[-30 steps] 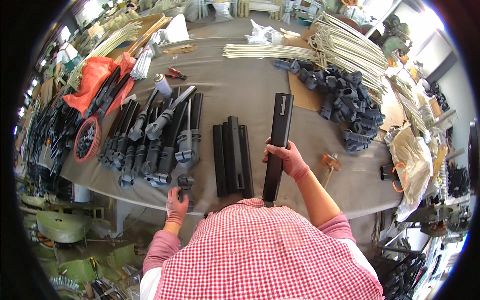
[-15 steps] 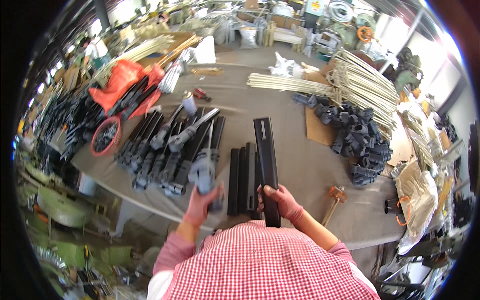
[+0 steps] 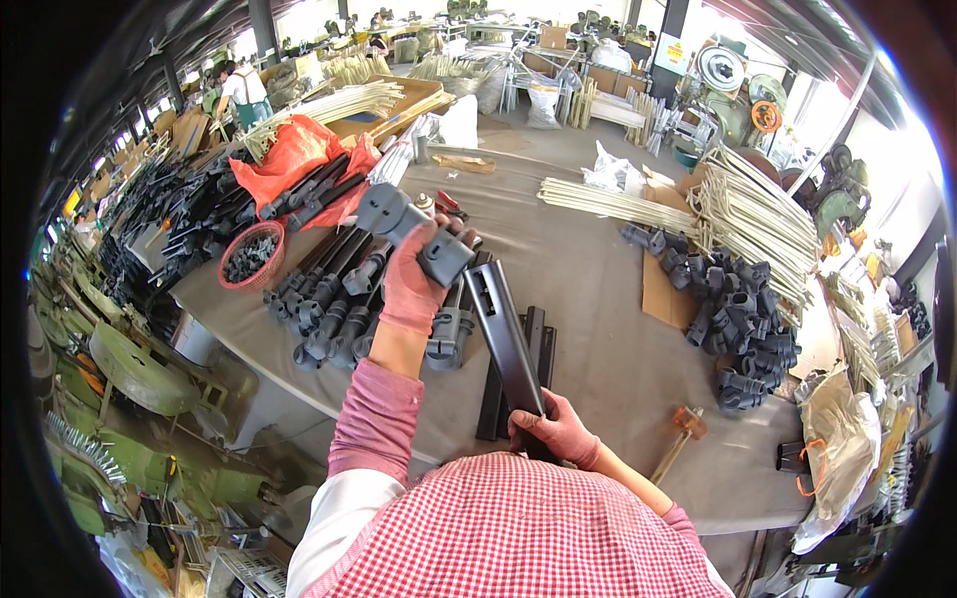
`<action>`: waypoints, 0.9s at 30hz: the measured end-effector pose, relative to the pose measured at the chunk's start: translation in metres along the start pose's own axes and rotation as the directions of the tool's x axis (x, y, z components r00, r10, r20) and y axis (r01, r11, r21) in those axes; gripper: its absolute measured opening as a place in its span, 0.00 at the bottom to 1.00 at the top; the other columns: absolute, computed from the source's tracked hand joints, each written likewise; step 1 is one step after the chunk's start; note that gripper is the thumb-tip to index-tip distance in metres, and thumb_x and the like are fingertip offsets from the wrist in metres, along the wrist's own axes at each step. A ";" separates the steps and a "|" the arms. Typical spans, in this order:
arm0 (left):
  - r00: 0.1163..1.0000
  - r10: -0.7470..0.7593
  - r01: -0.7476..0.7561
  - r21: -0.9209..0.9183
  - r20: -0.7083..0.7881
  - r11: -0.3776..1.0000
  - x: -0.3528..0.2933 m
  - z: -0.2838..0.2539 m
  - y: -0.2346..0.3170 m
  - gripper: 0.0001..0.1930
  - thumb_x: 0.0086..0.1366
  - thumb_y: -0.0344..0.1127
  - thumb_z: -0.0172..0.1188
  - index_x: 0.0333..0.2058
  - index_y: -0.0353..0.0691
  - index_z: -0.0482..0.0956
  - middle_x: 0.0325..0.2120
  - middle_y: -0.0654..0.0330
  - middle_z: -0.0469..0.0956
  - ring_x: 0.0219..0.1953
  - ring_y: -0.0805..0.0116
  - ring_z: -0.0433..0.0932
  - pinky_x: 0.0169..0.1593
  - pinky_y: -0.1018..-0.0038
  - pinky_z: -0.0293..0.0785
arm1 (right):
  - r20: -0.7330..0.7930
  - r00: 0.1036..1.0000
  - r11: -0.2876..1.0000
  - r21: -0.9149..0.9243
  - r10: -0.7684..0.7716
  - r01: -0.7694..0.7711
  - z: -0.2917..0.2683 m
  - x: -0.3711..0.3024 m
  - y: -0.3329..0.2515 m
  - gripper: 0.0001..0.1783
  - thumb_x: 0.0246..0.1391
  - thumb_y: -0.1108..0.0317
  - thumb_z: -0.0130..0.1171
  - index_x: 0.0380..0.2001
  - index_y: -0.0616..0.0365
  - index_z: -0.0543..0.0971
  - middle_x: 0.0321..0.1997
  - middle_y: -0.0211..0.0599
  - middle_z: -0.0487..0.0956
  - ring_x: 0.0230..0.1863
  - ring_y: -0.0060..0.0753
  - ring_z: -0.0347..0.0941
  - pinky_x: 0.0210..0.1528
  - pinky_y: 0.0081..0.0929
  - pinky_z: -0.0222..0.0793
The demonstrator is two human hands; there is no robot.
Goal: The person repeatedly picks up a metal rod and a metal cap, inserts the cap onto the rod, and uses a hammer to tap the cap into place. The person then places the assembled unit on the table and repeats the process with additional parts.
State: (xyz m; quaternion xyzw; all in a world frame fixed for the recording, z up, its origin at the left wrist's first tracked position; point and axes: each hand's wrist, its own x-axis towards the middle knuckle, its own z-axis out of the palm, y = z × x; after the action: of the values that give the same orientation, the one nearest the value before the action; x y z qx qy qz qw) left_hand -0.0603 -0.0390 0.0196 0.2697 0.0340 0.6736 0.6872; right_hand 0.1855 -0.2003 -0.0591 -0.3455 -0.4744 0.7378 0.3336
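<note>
A wide gray-brown tabletop [image 3: 608, 389] carries a heap of loose gray joints [image 3: 738, 309] at right. At left, a group of black bars [image 3: 329, 314] appears already fitted with joints; spare bars [image 3: 543, 344] lie near the middle. The held bar [image 3: 506, 344] and held joint [image 3: 391, 213] seem not yet joined; whether their ends touch is unclear. The right hand [image 3: 558, 434], low, grips the bar's lower end, its top leaning left; the raised left hand [image 3: 414, 284] has its fingers wrapped around the joint.

Connector [image 3: 387, 212] left of tube [image 3: 506, 341], fittings pile [image 3: 742, 311] right, hammer [image 3: 688, 425] before it
</note>
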 end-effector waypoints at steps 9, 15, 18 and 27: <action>0.971 -0.139 0.084 0.267 0.194 0.960 -0.010 0.010 0.025 0.36 0.62 0.34 0.68 0.66 0.33 0.61 0.55 0.53 0.73 0.57 0.52 0.75 0.64 0.43 0.69 | -0.018 1.000 0.999 -0.046 0.013 -0.013 0.004 -0.003 -0.004 0.17 0.59 0.60 0.67 0.42 0.59 0.74 0.32 0.29 0.79 0.31 0.22 0.77 0.36 0.23 0.75; 0.996 -0.081 0.089 0.201 -0.046 0.975 -0.001 0.015 0.013 0.26 0.65 0.41 0.66 0.56 0.36 0.71 0.47 0.55 0.79 0.51 0.56 0.79 0.60 0.49 0.75 | -0.021 1.000 0.998 -0.064 0.005 -0.007 0.003 -0.001 0.000 0.18 0.59 0.62 0.67 0.46 0.59 0.74 0.33 0.29 0.79 0.31 0.21 0.77 0.37 0.23 0.75; 0.994 -0.104 0.094 0.208 0.039 0.974 0.003 0.030 0.003 0.20 0.66 0.35 0.64 0.54 0.39 0.70 0.50 0.50 0.78 0.50 0.51 0.80 0.57 0.47 0.78 | -0.045 0.999 0.997 -0.080 -0.010 0.006 0.002 -0.001 0.000 0.18 0.59 0.62 0.68 0.44 0.59 0.74 0.32 0.30 0.80 0.31 0.22 0.77 0.36 0.24 0.75; 0.913 -0.406 0.356 0.419 0.032 0.835 0.025 0.041 -0.006 0.16 0.66 0.34 0.62 0.49 0.31 0.75 0.44 0.49 0.80 0.47 0.52 0.81 0.54 0.50 0.79 | -0.029 0.999 0.999 -0.028 0.016 -0.017 -0.001 -0.008 0.000 0.16 0.59 0.61 0.68 0.41 0.59 0.75 0.31 0.28 0.79 0.32 0.21 0.75 0.37 0.23 0.73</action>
State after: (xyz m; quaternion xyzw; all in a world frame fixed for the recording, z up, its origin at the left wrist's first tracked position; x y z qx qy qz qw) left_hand -0.0363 -0.0283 0.0601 0.4337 0.1844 0.4838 0.7375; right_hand 0.1904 -0.2061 -0.0584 -0.3646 -0.4770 0.7288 0.3292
